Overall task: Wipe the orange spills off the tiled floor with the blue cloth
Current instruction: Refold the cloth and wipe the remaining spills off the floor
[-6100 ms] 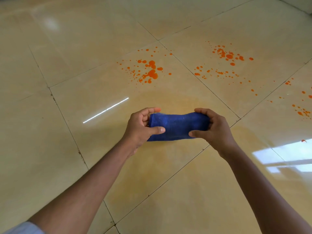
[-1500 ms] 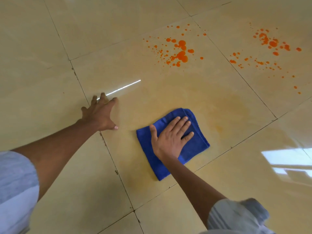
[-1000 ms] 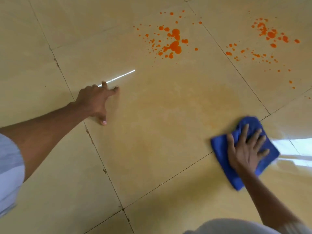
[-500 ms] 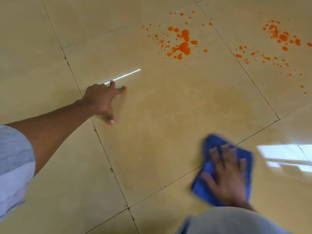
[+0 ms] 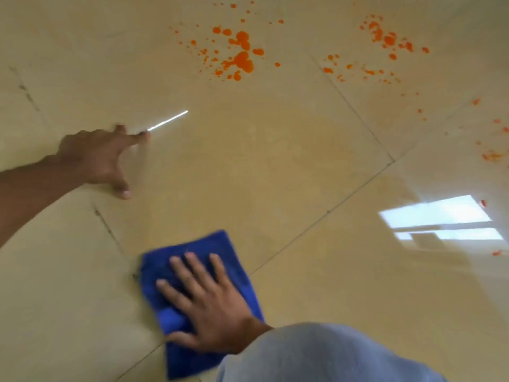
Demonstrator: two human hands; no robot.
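Blue cloth lies flat under right hand, apart from left hand

The tiled floor is looking smooth and shiny, and light is bouncing off it. The blue cloth is looking soft and fuzzy. The orange spills are looking wet.

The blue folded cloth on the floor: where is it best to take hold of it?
Take the blue folded cloth by its far edge, from above: that edge lies free beyond the right hand, which presses flat on it.
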